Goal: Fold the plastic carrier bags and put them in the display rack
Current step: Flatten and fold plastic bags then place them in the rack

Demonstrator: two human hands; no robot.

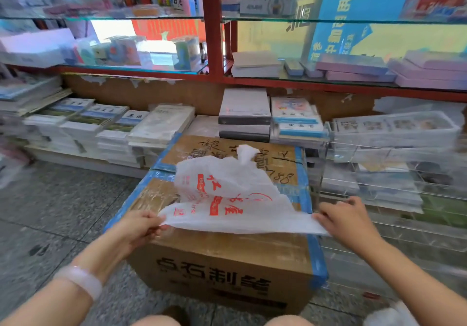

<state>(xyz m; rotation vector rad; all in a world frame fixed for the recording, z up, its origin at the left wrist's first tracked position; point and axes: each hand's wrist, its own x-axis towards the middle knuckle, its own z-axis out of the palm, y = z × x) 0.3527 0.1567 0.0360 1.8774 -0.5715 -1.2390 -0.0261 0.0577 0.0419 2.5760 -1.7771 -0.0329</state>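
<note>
A white plastic carrier bag (pixel 235 194) with red printing is spread over the top of a taped cardboard box (pixel 227 270). My left hand (pixel 140 227) pinches the bag's near left corner. My right hand (pixel 346 221) pinches its near right corner, and the near edge is lifted off the box between them. The bag's handles lie crumpled at the far side. A clear acrylic display rack (pixel 394 174) with several tiers stands right of the box.
Stacks of books and notebooks (pixel 106 126) line the floor behind and left of the box. Red-framed glass shelves (pixel 214 47) with stationery rise behind. More white plastic (pixel 389 315) lies at the bottom right. Grey speckled floor (pixel 63 212) stretches to the left.
</note>
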